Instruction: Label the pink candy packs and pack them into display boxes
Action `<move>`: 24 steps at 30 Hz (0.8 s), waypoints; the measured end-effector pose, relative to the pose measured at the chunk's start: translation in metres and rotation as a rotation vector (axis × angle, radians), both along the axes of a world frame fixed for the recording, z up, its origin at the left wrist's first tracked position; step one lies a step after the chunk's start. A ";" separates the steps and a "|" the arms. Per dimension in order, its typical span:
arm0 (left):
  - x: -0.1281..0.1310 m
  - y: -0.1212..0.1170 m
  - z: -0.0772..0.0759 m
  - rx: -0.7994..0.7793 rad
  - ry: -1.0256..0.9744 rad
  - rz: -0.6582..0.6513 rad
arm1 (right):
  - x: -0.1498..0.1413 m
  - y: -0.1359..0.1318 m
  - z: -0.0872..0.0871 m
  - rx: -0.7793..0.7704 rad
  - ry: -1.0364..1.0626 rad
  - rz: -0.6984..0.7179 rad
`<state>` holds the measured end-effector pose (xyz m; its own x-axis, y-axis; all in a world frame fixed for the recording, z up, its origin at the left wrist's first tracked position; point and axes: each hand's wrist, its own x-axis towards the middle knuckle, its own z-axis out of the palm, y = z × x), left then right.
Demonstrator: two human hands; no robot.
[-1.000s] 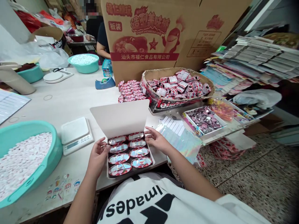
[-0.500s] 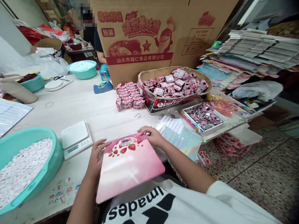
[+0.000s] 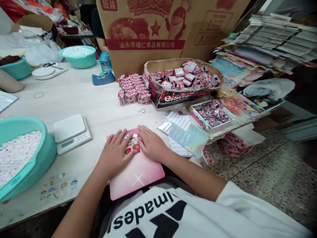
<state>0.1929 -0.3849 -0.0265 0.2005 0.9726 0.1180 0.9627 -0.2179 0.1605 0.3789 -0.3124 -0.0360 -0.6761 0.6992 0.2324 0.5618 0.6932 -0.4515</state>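
A flat pink box (image 3: 138,173) with strawberry pictures lies closed on the white table (image 3: 81,102), right at its near edge. My left hand (image 3: 115,153) rests flat on the lid, fingers spread. My right hand (image 3: 151,143) lies flat beside it on the lid's far part, fingers stretched out. Both palms press down on the box. What the box holds is hidden under the lid.
A teal basin of white pellets (image 3: 18,157) and a small white scale (image 3: 70,132) sit to the left. Holographic sheets (image 3: 184,134), a tray of round lids (image 3: 213,112), stacked red tins (image 3: 132,89) and a carton of packets (image 3: 183,81) lie ahead and right. Another person (image 3: 99,26) sits at the far end.
The box stood open showing foil-topped cups; its lid came down, and both hands moved from the box's sides onto the closed lid, lying flat.
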 end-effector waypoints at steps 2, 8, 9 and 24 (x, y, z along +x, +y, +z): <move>-0.005 -0.007 -0.001 -0.002 -0.066 -0.046 | 0.008 -0.002 -0.001 -0.041 0.045 0.012; -0.026 -0.064 -0.004 -0.038 -0.081 -0.145 | 0.061 -0.030 0.008 -0.173 -0.019 0.049; -0.025 -0.072 -0.006 -0.039 -0.062 -0.131 | 0.069 -0.037 0.008 -0.185 -0.039 0.080; -0.031 -0.073 0.005 0.226 0.051 -0.238 | 0.073 -0.030 0.007 0.122 -0.059 0.239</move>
<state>0.1623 -0.4578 -0.0211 0.4298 0.8483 0.3092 0.8862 -0.4619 0.0351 0.4519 -0.3419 -0.0286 -0.8332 0.4878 0.2604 0.3990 0.8564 -0.3277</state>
